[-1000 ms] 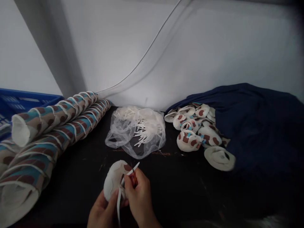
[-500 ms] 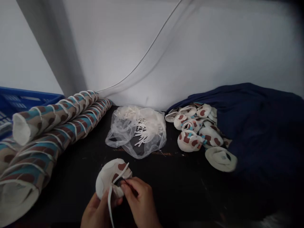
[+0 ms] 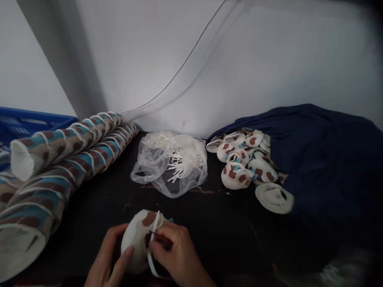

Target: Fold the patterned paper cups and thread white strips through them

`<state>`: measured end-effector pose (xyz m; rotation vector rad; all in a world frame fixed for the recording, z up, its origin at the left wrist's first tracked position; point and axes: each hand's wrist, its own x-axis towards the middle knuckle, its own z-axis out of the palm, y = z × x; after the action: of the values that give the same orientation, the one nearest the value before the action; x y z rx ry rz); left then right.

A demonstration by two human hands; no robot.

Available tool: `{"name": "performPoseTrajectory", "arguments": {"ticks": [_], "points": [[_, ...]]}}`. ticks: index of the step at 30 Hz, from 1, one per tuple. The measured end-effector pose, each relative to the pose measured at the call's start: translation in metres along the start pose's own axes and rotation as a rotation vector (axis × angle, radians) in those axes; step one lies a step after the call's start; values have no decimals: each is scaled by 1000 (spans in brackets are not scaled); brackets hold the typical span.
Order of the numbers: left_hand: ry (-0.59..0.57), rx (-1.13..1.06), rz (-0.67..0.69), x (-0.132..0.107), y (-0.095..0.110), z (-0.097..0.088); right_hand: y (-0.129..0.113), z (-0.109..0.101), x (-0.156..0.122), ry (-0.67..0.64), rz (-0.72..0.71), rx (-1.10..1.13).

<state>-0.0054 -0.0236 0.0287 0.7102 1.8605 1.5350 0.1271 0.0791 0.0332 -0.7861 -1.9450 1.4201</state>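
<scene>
My left hand [image 3: 109,255] is wrapped round the side of a small cream shoe [image 3: 136,239] with brown patches. A narrow white strap [image 3: 151,257] runs along the shoe's opening and hangs in a loop below it. At that opening, my right hand [image 3: 176,251] pinches a thin tool [image 3: 161,238] with a reddish handle and a dark pointed tip. The tip lies against the strap. Whether it is hooked into anything, I cannot make out. Part of the shoe is hidden behind my right fingers.
A clear plastic bag [image 3: 176,187] of white strips [image 3: 178,163] lies behind the hands. Several similar shoes [image 3: 236,175] are heaped at right beside a dark blue cloth [image 3: 326,171]. Long spotted stacks [image 3: 72,171] and a blue crate [image 3: 32,119] stand left. A white cable [image 3: 185,59] crosses the wall.
The shoe has been turned and brought slightly lower, with my left hand moved to its outer side. My right hand has shifted down, and its thin tool now shows.
</scene>
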Motion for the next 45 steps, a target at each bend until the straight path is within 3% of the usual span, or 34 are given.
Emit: {"name": "performPoseTrajectory", "arguments": {"ticks": [3,7,13,17,25,30,38,45], "points": [[-199,-56,-36,6,10,-5,-3,-6,-4,-131,-14,-16],[-214,-106,-164,9,11,2,-6,-14,-3,-198,26,-12],[-269,21,-192,21,5,-2,3,-5,0,5,55,55],[-242,117,-260,24,8,-12,5,8,0,32,61,168],[-224,-430,-536,12,28,-3,-7,5,1,-63,-11,124],[-255,-437,-490,9,28,2,-6,1,2,-121,-4,56],[-127,-305,-474,7,10,0,-7,5,1,-134,-10,21],[-96,-280,-456,7,-2,3,-3,9,0,-119,3,-61]]}}
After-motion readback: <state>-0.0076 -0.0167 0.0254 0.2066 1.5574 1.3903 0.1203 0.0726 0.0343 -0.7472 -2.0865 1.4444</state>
